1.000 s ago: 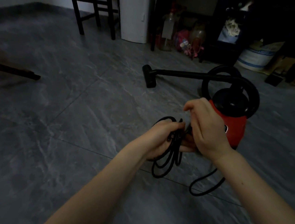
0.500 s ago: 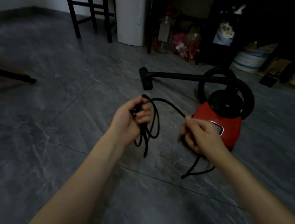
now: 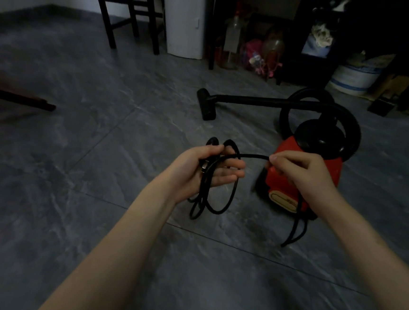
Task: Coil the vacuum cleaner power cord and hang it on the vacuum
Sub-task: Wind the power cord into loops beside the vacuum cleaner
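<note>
A red vacuum cleaner [image 3: 303, 173] with a black top stands on the grey floor at centre right, its black hose looped behind and its wand [image 3: 252, 101] lying to the left. The black power cord [image 3: 252, 156] runs between my hands. My left hand [image 3: 197, 171] holds several hanging loops of the cord, with the plug's metal prong showing in the palm. My right hand [image 3: 298, 174], in front of the vacuum, pinches a straight stretch of the cord. Below my right wrist the cord drops in a loop [image 3: 295, 232] to the floor.
A dark wooden chair [image 3: 129, 12] and a white appliance [image 3: 186, 17] stand at the back. Bottles and clutter [image 3: 257, 50] and a white and blue bucket [image 3: 353, 76] line the back right. A dark bar [image 3: 18, 99] lies on the floor at left.
My hands were together at the coil, then drew apart. My right hand has slid along the cord and now holds a stretch level with my left hand, which keeps the loops.
</note>
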`<action>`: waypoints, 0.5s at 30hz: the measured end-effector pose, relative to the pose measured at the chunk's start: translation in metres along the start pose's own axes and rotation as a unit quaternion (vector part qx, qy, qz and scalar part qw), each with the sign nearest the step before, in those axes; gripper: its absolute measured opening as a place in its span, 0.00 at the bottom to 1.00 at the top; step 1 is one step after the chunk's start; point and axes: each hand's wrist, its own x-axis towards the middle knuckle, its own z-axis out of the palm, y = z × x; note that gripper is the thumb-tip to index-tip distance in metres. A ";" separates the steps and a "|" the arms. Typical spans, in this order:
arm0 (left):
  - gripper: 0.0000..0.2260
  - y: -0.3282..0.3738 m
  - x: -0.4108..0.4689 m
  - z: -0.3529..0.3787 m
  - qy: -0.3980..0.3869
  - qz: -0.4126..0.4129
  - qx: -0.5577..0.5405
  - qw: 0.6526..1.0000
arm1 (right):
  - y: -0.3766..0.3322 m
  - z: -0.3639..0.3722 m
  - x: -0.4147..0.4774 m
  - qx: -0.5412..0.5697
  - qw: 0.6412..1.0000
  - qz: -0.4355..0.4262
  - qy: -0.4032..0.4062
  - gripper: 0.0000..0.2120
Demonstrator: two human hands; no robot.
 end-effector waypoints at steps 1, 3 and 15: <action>0.12 -0.001 0.000 0.000 -0.005 -0.005 0.003 1.000 | 0.001 0.000 0.000 -0.011 1.000 -0.003 -0.008 0.10; 0.13 -0.004 0.001 -0.001 -0.017 -0.016 0.013 1.000 | 0.002 0.002 0.000 -0.028 0.999 -0.016 -0.026 0.08; 0.13 -0.014 0.012 -0.012 -0.179 -0.078 0.091 0.976 | 0.009 0.025 -0.001 -0.014 0.998 -0.055 0.039 0.07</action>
